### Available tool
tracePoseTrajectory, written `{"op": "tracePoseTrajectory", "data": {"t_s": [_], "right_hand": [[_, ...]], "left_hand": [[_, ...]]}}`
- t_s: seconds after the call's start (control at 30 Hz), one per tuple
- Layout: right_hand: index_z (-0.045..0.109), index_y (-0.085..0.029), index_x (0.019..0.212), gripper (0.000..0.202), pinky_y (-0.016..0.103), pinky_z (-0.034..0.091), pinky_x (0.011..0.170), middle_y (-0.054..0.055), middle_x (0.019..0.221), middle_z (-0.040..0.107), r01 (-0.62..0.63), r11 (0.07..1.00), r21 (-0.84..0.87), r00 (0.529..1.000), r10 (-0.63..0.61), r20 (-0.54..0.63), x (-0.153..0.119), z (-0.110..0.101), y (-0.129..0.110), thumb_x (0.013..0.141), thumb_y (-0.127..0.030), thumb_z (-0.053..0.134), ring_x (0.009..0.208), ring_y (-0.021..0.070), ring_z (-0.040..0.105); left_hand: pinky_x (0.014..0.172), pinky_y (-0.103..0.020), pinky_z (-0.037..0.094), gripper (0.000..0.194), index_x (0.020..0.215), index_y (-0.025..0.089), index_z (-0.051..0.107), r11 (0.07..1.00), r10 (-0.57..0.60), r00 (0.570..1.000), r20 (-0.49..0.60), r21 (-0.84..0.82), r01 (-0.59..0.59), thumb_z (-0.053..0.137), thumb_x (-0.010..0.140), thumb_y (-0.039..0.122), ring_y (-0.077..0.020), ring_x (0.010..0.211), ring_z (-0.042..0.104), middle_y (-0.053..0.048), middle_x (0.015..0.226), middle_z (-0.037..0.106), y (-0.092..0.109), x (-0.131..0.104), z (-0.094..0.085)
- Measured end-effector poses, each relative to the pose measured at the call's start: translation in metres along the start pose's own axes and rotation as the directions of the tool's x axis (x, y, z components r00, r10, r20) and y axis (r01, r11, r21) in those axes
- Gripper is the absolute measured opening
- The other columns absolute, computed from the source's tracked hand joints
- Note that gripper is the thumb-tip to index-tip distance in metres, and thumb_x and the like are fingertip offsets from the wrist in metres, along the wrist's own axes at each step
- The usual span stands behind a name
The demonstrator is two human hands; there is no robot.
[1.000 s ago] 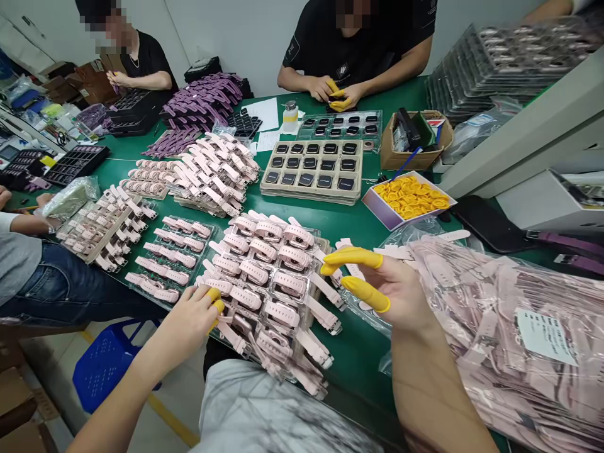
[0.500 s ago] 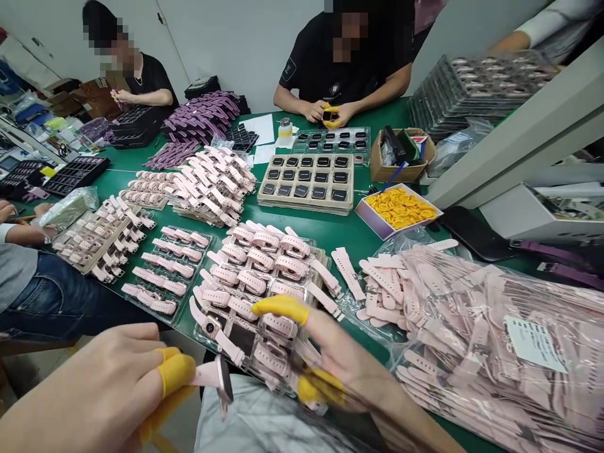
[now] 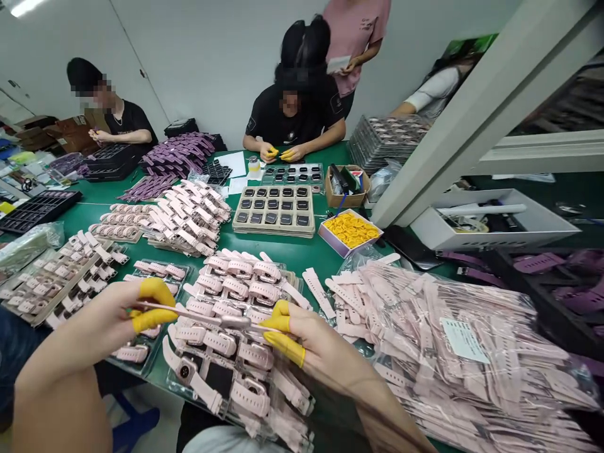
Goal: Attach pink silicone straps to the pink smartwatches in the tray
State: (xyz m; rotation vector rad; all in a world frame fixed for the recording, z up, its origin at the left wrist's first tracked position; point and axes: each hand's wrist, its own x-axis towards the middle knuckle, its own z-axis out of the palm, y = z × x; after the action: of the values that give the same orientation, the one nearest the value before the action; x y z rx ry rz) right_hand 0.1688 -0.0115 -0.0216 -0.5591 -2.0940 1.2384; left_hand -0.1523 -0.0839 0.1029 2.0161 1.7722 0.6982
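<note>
A pink-strapped smartwatch (image 3: 234, 321) is stretched level, edge-on to me, above the tray. My left hand (image 3: 106, 318), with yellow finger cots, pinches one strap end. At the other end, my right hand (image 3: 309, 330), also in yellow cots, pinches the strap close to the watch case. Below lies a clear tray (image 3: 226, 418) packed with pink-strapped watches, several standing looped. One watch (image 3: 187, 371) rests flat near the tray's front left, its sensor side up beside a dark square slot (image 3: 220, 376).
A plastic bag of pink straps (image 3: 453, 296) covers the right side. Behind are a box of yellow finger cots (image 3: 352, 231), a tray of black watch faces (image 3: 274, 211) and stacked pink-strapped watches (image 3: 189, 217). Co-workers sit across the table; a white post (image 3: 448, 113) rises at right.
Both hands have come together over the tray. My right hand has taken hold of the strap's other end, and the watch now stretches between both hands. The view has shifted.
</note>
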Motion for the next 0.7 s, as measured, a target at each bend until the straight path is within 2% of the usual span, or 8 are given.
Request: {"op": "tracePoseTrajectory", "data": {"t_s": [0.07, 0.17, 0.23, 0.33, 0.43, 0.53, 0.63, 0.7], "right_hand": [[0.071, -0.034, 0.121, 0.024, 0.036, 0.058, 0.074, 0.005, 0.096, 0.071, -0.025, 0.997, 0.077, 0.999, 0.028, -0.038, -0.004, -0.002, 0.002, 0.101, -0.038, 0.059, 0.083, 0.0244, 0.068], [0.063, -0.038, 0.136, 0.040, 0.036, 0.057, 0.080, 0.005, 0.103, 0.070, 0.008, 0.964, 0.267, 0.985, 0.039, -0.170, -0.008, 0.005, 0.003, 0.097, -0.035, 0.068, 0.088, 0.0238, 0.068], [0.073, -0.037, 0.118, 0.029, 0.036, 0.056, 0.078, 0.003, 0.095, 0.068, 0.105, 0.916, 0.388, 0.977, -0.021, -0.215, -0.008, 0.007, 0.003, 0.090, -0.040, 0.077, 0.083, 0.0231, 0.065], [0.076, -0.036, 0.106, 0.033, 0.034, 0.052, 0.070, 0.002, 0.086, 0.064, 0.170, 0.834, 0.525, 0.977, -0.075, -0.197, -0.007, 0.003, 0.002, 0.076, -0.043, 0.090, 0.073, 0.0212, 0.060], [0.077, -0.034, 0.104, 0.030, 0.030, 0.048, 0.065, 0.000, 0.083, 0.063, 0.191, 0.794, 0.577, 0.954, -0.012, -0.298, -0.004, -0.004, 0.007, 0.078, -0.041, 0.089, 0.070, 0.0178, 0.057], [0.077, -0.027, 0.088, 0.025, 0.030, 0.049, 0.074, 0.001, 0.086, 0.061, 0.194, 0.831, 0.521, 0.879, 0.088, -0.468, 0.004, -0.006, 0.017, 0.084, -0.051, 0.082, 0.080, 0.0178, 0.057], [0.071, -0.023, 0.091, 0.034, 0.030, 0.052, 0.072, 0.003, 0.089, 0.063, 0.093, 0.788, 0.608, 0.888, 0.211, -0.408, 0.014, 0.000, 0.028, 0.093, -0.057, 0.069, 0.078, 0.0176, 0.059], [0.065, -0.024, 0.098, 0.033, 0.027, 0.049, 0.062, -0.001, 0.076, 0.060, 0.045, 0.735, 0.676, 0.901, 0.262, -0.346, 0.018, 0.006, 0.032, 0.098, -0.057, 0.062, 0.065, 0.0144, 0.054]], "left_hand": [[0.051, -0.021, 0.053, 0.013, 0.075, 0.019, 0.074, 0.939, -0.040, 0.999, -0.025, -0.341, 0.029, 0.082, 0.079, 0.028, -0.0150, 0.059, 0.065, -0.002, 0.071, 0.070, -0.011, 0.011, 0.006], [0.055, -0.021, 0.056, 0.026, 0.069, 0.016, 0.069, 0.644, -0.226, 0.930, -0.291, -0.761, -0.082, 0.091, 0.068, 0.030, -0.0150, 0.064, 0.067, -0.003, 0.074, 0.070, -0.009, 0.036, 0.040], [0.061, -0.028, 0.061, 0.033, 0.087, 0.016, 0.069, 0.473, -0.393, 0.873, -0.289, -0.877, -0.077, 0.088, 0.074, 0.040, -0.0194, 0.072, 0.074, -0.009, 0.094, 0.077, 0.002, 0.056, 0.073], [0.058, -0.029, 0.060, 0.037, 0.093, 0.017, 0.060, 0.373, -0.474, 0.846, -0.243, -0.926, -0.057, 0.083, 0.079, 0.042, -0.0167, 0.062, 0.071, -0.007, 0.086, 0.077, 0.023, 0.079, 0.122], [0.051, -0.022, 0.053, 0.030, 0.099, 0.019, 0.055, 0.474, -0.373, 0.896, -0.241, -0.880, -0.039, 0.074, 0.089, 0.040, -0.0116, 0.054, 0.062, 0.000, 0.077, 0.072, 0.037, 0.090, 0.158], [0.056, -0.023, 0.053, 0.020, 0.108, 0.016, 0.062, 0.698, -0.135, 0.979, -0.156, -0.716, -0.018, 0.055, 0.101, 0.034, -0.0121, 0.059, 0.062, -0.004, 0.081, 0.073, 0.038, 0.087, 0.180], [0.082, -0.033, 0.060, 0.028, 0.121, 0.016, 0.065, 0.886, 0.125, 0.975, -0.185, -0.422, -0.194, 0.047, 0.100, 0.019, -0.0193, 0.087, 0.073, -0.011, 0.104, 0.077, 0.030, 0.081, 0.191], [0.096, -0.039, 0.059, 0.039, 0.130, 0.016, 0.063, 0.922, 0.270, 0.943, -0.196, -0.230, -0.312, 0.046, 0.095, 0.010, -0.0236, 0.106, 0.072, -0.014, 0.120, 0.075, 0.024, 0.079, 0.195]]}}
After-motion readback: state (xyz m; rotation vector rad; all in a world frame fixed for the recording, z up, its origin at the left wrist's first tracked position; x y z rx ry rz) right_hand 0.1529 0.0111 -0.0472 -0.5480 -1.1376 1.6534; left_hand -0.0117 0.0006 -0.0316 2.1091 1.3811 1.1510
